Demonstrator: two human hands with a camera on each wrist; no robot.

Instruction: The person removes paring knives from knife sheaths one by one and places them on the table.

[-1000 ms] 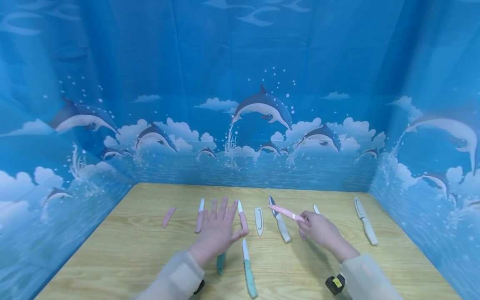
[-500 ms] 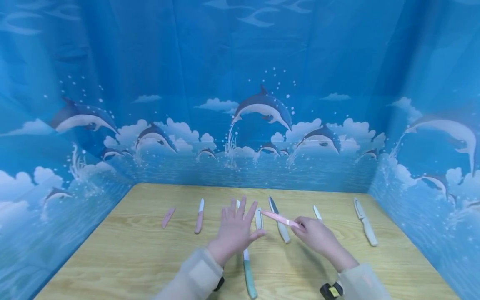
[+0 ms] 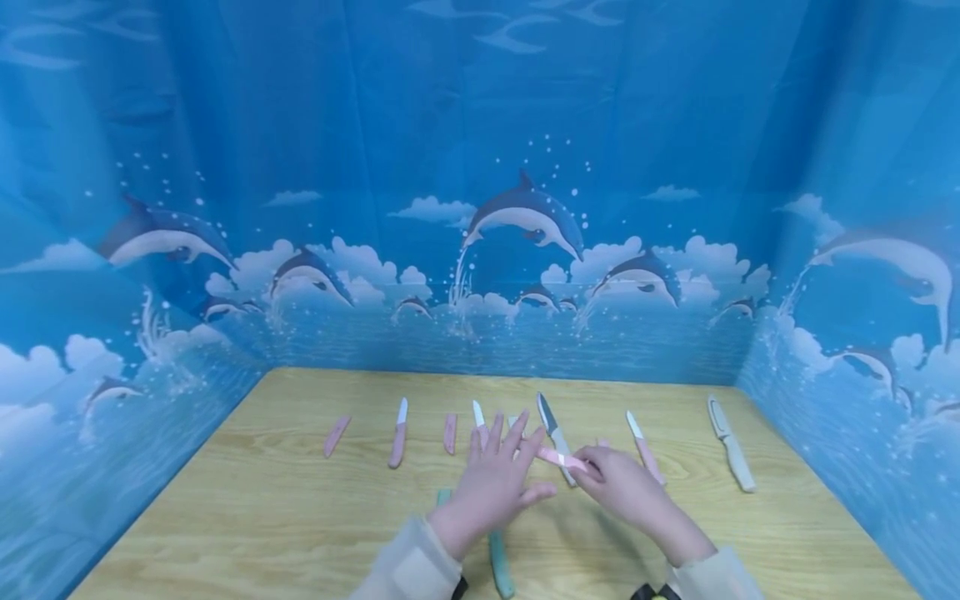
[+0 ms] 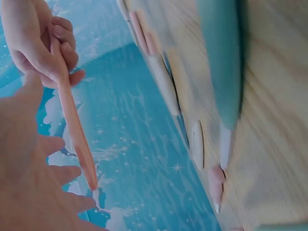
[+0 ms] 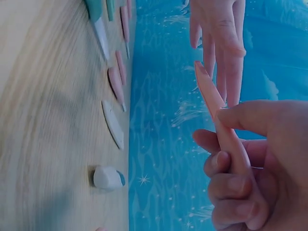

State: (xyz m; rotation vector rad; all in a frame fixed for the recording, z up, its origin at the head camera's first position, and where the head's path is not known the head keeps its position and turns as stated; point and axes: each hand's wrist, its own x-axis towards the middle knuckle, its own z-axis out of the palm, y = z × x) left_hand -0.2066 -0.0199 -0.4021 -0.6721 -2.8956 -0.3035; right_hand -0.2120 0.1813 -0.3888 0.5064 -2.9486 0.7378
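Observation:
My right hand grips the handle of a pink knife, raised over the table with its pink sheath over the blade. Its tip points left. My left hand is spread with straight fingers beside that tip, overlapping it in the head view. In the left wrist view, the sheathed pink knife runs alongside the left fingers. Beneath the left hand lies a green knife, its blade hidden in the head view, and a green sheath shows partly.
On the wooden table lie a pink sheath, a bare pink knife, another pink sheath, a dark-bladed white knife, a pink knife and a sheathed white knife. A dolphin-print curtain encloses the back and sides.
My left hand has moved rightward with fingers spread, toward the sheathed knife. My right hand has shifted slightly left and nearer with that knife.

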